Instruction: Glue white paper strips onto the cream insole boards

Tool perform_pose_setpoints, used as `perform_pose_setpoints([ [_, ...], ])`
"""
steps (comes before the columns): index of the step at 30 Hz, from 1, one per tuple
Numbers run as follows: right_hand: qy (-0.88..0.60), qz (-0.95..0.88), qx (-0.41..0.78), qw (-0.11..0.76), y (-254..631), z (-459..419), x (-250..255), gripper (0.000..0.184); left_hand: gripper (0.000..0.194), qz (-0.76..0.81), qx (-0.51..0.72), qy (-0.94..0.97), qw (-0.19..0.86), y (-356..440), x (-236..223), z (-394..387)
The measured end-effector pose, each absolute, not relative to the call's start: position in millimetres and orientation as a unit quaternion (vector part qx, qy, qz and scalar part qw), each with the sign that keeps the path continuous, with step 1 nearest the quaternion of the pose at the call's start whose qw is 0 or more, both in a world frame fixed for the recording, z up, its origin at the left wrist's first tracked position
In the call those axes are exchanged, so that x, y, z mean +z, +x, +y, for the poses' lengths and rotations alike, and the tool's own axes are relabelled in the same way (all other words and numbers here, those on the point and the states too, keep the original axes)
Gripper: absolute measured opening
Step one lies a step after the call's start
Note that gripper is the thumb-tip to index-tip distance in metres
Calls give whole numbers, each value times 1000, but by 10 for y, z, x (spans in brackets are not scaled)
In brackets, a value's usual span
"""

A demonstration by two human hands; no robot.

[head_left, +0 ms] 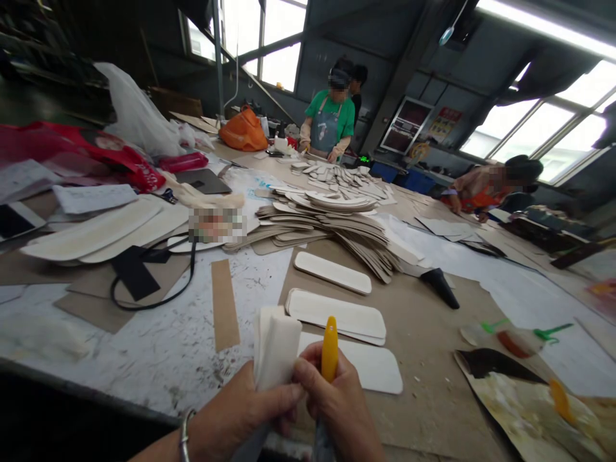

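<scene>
My left hand [250, 407], a bracelet on its wrist, is closed round a small stack of white pieces [275, 350] held upright at the table's near edge. My right hand [339, 401] is closed on a yellow-handled tool [330, 350] that points up beside the stack; its working end is hidden in my fist. Just beyond my hands lie flat white rounded pieces [337, 314] on brown card, and one more [333, 273] farther back.
A big fanned pile of tan and white pieces [327, 224] fills the table's middle. A black cone-shaped object [440, 285] and a brown strip [224, 311] lie nearby. A black cord [154, 292] is at left. A person in a green shirt [330, 122] and another in orange [481, 186] work at the far side.
</scene>
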State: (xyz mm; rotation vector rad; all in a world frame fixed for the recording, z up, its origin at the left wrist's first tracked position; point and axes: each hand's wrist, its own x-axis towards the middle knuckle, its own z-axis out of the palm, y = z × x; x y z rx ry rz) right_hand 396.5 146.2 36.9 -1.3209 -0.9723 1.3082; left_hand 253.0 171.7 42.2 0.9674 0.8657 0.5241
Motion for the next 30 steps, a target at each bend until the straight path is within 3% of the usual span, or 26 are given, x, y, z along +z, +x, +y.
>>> perform_pose_setpoints([
  [9, -467, -387, 614, 505, 3853, 1375, 310, 35, 42, 311, 285, 408, 810, 2453, 345, 1614],
  [15, -551, -368, 516, 543, 3836, 1369, 208, 39, 40, 363, 327, 352, 798, 2451, 332, 1632],
  [22, -532, -342, 568, 527, 3836, 1406, 199, 47, 38, 371, 381, 373, 760, 2547, 376, 1690],
  [30, -582, -295, 502, 567, 3984, 1359, 338, 50, 45, 411, 339, 360, 766, 2576, 326, 1659],
])
